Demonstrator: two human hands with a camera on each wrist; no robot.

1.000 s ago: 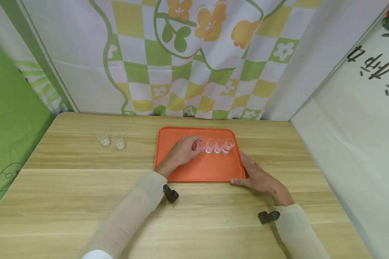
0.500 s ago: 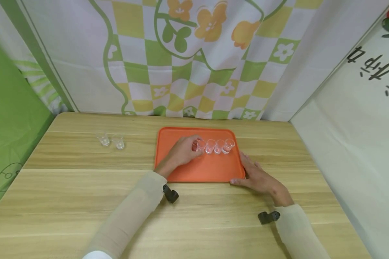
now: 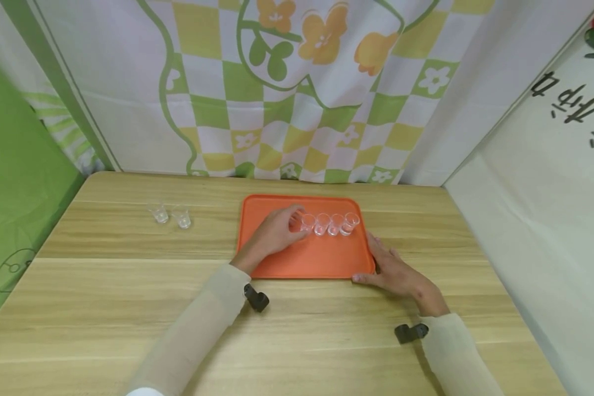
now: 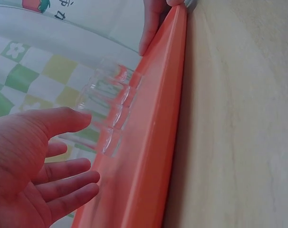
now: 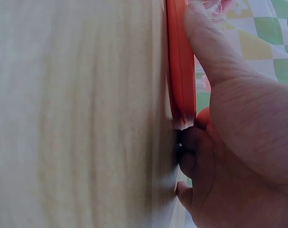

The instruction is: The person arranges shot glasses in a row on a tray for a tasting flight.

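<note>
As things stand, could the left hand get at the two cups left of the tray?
Probably yes: the left hand appears to hold nothing, and only the tray and tabletop show between it and the two cups.

pale wood-grain table [image 3: 326, 341] is filling foreground | green-yellow-white checked curtain [image 3: 297, 104] is hanging behind | green sheet [image 3: 20, 165] is lining left side | white panel [image 3: 539, 220] is standing right, bearing black characters [image 3: 581, 109] | light is falling softly
</note>
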